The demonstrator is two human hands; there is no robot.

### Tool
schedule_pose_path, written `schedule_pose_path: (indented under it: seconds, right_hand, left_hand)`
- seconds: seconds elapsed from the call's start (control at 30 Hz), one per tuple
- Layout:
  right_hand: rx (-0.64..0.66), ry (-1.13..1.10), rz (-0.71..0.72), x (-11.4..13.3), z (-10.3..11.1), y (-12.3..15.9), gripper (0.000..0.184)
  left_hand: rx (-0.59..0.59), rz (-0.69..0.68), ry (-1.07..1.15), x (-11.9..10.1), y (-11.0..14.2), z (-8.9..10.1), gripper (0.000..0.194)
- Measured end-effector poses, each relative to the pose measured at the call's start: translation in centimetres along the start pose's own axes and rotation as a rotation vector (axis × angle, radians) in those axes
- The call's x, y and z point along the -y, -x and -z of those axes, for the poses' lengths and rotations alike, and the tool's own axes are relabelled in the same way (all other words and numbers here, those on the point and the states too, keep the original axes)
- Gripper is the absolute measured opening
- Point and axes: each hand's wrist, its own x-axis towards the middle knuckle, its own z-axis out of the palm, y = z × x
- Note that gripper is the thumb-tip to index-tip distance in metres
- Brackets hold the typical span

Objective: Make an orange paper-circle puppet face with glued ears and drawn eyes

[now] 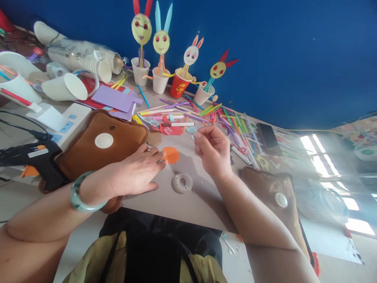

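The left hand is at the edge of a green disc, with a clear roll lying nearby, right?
The disc is orange, not green, as the head view shows; the left hand is at its edge, and the clear roll lies nearby.

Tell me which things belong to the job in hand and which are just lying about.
Seemingly in use:
orange disc, at the fingertips of the left hand
perhaps the nearby tape roll

Probably just lying about:
glue gun
purple paper
tipped paper cup

Craft workspace: glue gun [54, 162], paper cups [60, 87], rabbit figures [191, 55].
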Motion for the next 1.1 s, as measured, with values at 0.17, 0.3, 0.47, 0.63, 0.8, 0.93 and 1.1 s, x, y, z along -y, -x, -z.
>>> schedule_pose_path:
  seconds: [0.17, 0.3, 0.47, 0.63, 0.8, 0.93, 1.1]
  right_hand:
    - [0.002, -0.013, 0.041, 0.6, 0.0, 0.5, 0.034]
    - [0.002, -0.012, 0.05, 0.8, -0.1, 0.8, 0.034]
    - [0.012, -0.02, 0.053, 1.0, -0.2, 0.9, 0.032]
    - [0.016, 0.015, 0.052, 1.0, -0.1, 1.0, 0.034]
    - [0.011, 0.092, 0.02, 1.0, -0.1, 1.2, 0.036]
    - [0.036, 0.135, 0.003, 1.1, -0.2, 1.2, 0.034]
    - [0.066, 0.154, -0.006, 1.1, -0.4, 1.1, 0.032]
  left_hand:
    - [0.089, 0.013, 0.057, 0.1, -0.1, 0.4, 0.039]
    - [0.147, 0.018, 0.065, 0.1, -0.2, 0.9, 0.04]
    - [0.182, 0.032, 0.083, 0.1, -0.3, 1.2, 0.039]
    - [0.166, 0.067, 0.081, 0.3, 0.2, 0.2, 0.045]
    - [0.155, 0.077, 0.064, 0.5, 0.6, -0.5, 0.05]
    - [0.16, 0.07, 0.045, 0.3, 0.5, -0.2, 0.052]
    - [0.124, 0.043, 0.047, 0.3, 0.4, 0.0, 0.052]
